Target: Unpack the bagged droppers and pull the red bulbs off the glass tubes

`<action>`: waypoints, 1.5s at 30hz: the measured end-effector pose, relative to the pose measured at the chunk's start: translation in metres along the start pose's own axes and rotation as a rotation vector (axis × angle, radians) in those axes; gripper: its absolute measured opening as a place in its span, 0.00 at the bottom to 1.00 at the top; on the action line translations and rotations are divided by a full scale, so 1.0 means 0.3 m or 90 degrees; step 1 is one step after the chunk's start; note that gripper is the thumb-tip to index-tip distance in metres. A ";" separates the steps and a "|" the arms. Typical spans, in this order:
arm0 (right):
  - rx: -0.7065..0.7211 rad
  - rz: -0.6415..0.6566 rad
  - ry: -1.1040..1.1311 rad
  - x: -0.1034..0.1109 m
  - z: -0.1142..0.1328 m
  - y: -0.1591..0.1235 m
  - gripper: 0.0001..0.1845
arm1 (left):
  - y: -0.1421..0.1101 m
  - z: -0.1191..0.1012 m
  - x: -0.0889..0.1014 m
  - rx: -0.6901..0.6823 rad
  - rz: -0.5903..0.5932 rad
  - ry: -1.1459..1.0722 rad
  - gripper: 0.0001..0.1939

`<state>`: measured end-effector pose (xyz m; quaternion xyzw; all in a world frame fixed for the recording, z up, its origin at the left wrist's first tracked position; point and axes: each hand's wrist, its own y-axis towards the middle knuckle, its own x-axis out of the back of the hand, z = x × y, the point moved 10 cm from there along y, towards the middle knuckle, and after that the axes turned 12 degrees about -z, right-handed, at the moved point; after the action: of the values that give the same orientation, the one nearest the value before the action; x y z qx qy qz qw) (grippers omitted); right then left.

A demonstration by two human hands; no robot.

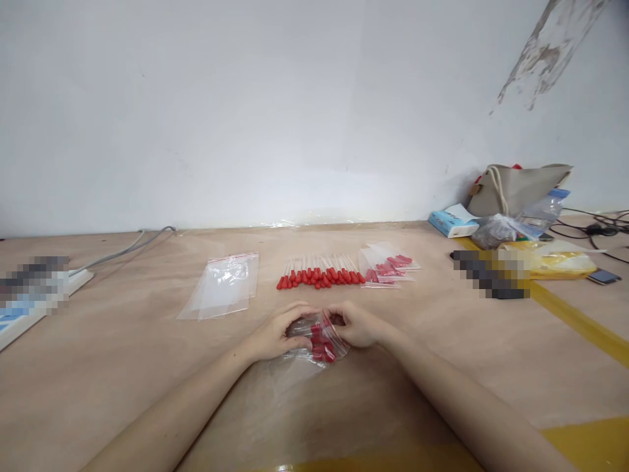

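Between my hands is a clear zip bag [322, 344] with several red-capped clear tubes inside, lying just above or on the table. My left hand [282, 333] curls round the bag's left side, thumb in front and fingers behind. At the bag's right end, near the reddish seal line, my right hand [354, 324] pinches the plastic. Beyond them lies a row of red-capped clear droppers or tubes [319, 276], caps toward me. Flat zip bags [226, 285] lie to the left. To the right, filled bags with red-capped pieces [390, 267] overlap in a pile.
A blue and white box [453, 221], a grey bag [525, 187], clear plastic bags and a yellow packet [565, 261] sit at the back right, with black cables [602, 229] and a phone [603, 276]. A power strip [49, 305] is at far left. A white wall [246, 118] bounds the table.
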<state>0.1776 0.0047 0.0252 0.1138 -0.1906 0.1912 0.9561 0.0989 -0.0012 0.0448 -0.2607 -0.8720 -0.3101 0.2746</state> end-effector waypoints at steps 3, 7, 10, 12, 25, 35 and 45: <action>-0.111 0.030 0.109 0.026 -0.062 -0.004 0.12 | -0.001 0.009 0.002 0.009 -0.003 0.006 0.24; -0.209 0.022 0.198 0.104 -0.118 -0.011 0.21 | 0.001 0.006 0.002 0.009 0.000 0.008 0.24; -0.211 0.004 0.242 0.184 -0.121 -0.016 0.19 | 0.002 0.003 0.004 0.002 -0.002 0.009 0.23; -0.216 -0.031 0.252 0.263 -0.123 -0.028 0.17 | 0.001 0.007 0.002 0.004 0.001 0.009 0.23; -0.027 -0.606 0.105 0.662 -0.136 -0.057 0.16 | 0.001 0.010 0.005 0.009 -0.005 -0.004 0.23; 0.188 -0.403 -0.410 0.417 -0.078 0.016 0.17 | -0.004 0.027 -0.003 0.009 0.001 -0.007 0.23; 0.214 -0.431 -0.429 0.454 -0.016 -0.017 0.14 | -0.001 0.028 -0.003 0.028 0.004 0.008 0.23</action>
<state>0.2975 0.0455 0.0756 0.3772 -0.4074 -0.1489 0.8183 0.0967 0.0039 0.0386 -0.2551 -0.8761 -0.2915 0.2871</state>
